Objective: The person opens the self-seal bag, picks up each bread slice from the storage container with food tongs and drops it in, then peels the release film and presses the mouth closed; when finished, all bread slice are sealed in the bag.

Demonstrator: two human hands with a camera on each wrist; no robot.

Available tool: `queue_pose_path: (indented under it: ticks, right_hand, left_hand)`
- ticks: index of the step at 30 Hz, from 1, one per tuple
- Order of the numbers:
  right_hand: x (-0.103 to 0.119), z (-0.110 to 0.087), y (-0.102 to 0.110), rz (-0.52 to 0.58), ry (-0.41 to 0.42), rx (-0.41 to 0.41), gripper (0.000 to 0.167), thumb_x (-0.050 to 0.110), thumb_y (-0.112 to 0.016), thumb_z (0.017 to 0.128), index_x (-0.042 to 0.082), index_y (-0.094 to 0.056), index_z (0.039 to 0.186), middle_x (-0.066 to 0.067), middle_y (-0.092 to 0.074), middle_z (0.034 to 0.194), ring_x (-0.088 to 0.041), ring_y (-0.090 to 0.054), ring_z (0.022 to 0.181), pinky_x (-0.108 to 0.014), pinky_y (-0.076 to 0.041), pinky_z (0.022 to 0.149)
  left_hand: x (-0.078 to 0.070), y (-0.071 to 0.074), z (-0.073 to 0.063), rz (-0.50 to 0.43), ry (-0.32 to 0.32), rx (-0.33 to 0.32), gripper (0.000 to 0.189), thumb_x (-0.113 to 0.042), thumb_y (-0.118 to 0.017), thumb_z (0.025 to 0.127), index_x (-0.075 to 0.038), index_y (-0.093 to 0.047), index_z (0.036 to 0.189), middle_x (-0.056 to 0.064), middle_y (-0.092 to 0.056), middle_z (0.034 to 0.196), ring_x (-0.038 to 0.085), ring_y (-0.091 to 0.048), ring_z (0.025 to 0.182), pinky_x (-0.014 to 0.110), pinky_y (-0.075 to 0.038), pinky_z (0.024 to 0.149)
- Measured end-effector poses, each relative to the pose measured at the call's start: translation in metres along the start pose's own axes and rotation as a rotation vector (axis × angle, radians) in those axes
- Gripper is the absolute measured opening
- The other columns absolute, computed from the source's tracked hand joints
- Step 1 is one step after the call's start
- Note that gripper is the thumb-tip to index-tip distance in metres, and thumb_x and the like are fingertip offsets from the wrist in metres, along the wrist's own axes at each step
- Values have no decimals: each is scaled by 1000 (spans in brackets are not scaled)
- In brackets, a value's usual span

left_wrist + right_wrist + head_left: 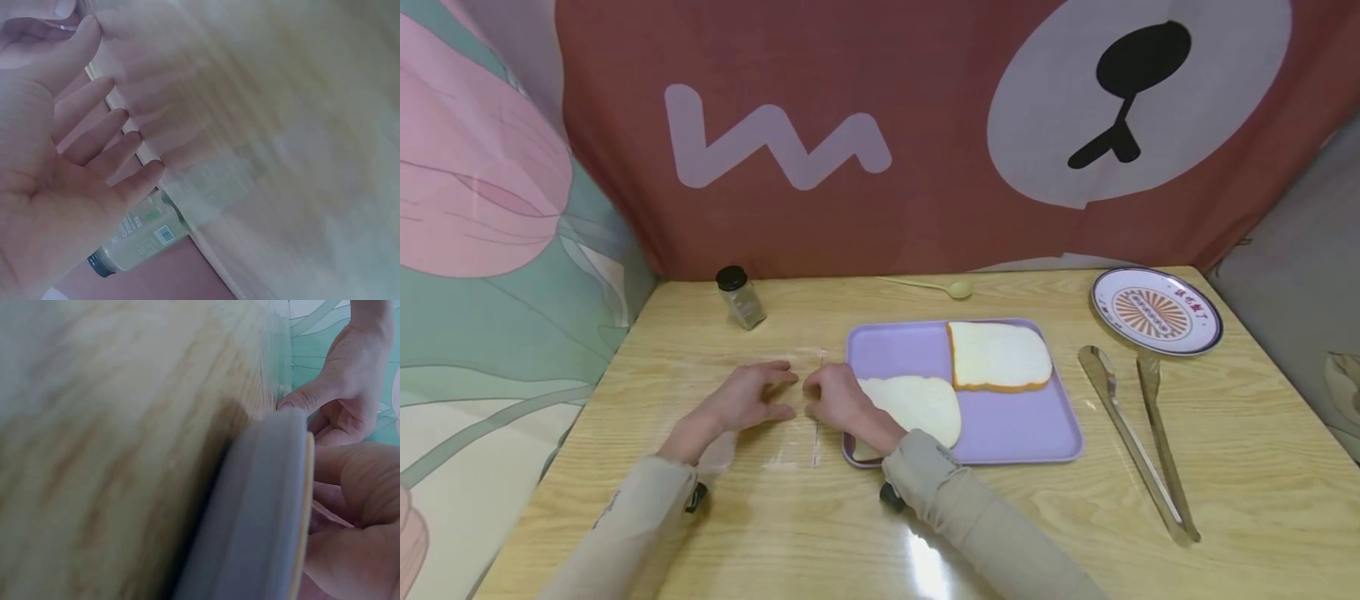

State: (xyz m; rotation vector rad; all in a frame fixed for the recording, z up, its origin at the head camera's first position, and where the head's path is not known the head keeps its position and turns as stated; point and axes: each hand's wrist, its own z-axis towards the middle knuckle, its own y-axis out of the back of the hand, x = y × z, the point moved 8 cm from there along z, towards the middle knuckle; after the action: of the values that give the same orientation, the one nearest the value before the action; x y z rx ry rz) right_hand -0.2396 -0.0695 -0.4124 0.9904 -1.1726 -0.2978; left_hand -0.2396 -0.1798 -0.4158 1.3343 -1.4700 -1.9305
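A thin sheet of clear plastic (801, 450) lies flat on the table, its right edge running beside the purple tray. Over it rests my left hand (748, 398), fingers extended and slightly spread, fingertips low at the sheet. My right hand (842, 400) is at the sheet's right edge with curled fingers, pinching there; a shiny strip shows between its fingertips (65, 12) in the left wrist view. The right wrist passes over a slice of bread (917, 408) at the tray's front left. In the right wrist view the tray's rim partly hides these fingers.
The purple tray (1015, 429) also bears a second bread slice (1000, 356) at back right. A black-capped jar (741, 298) stands at back left, a pale spoon (958, 289) behind the tray. To the right lie metal tongs (1138, 450) and a patterned plate (1157, 312).
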Motion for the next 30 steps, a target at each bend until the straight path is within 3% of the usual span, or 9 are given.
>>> queue_pose_path:
  ticks: [12,18,25,30]
  right_hand:
    - [0,2,-2,-88,1,31,16,3,-79,72,2,-75,88,-7,-70,89,-17,-61,83,-24,-49,76]
    - [1,3,-2,-98,-7,49,7,5,-80,74,5,-73,76,-2,-66,74,-13,-53,69,-22,-46,65]
    - [0,1,-4,-85,-33,67,8,3,-78,74,7,-71,73,2,-61,68,-10,-49,66,-19,-43,62]
    - [1,2,-4,-101,-11,71,12,2,-77,75,7,-69,68,2,-58,64,-12,-49,64,-20,-42,58]
  left_hand:
    - [-4,-3,-1,12,0,34,57,-25,-79,81,5,-59,125,28,-49,134,44,-47,124,53,-39,101]
    - [-4,-1,0,23,-20,-7,48,-20,-77,82,5,-63,120,27,-54,129,43,-51,120,52,-42,99]
    - [-3,0,-1,59,-20,-34,29,-14,-72,86,3,-70,109,23,-62,121,39,-57,114,49,-46,95]
    - [-7,2,0,119,-89,-82,19,-10,-72,85,-1,-74,102,18,-67,112,35,-62,106,47,-49,91]
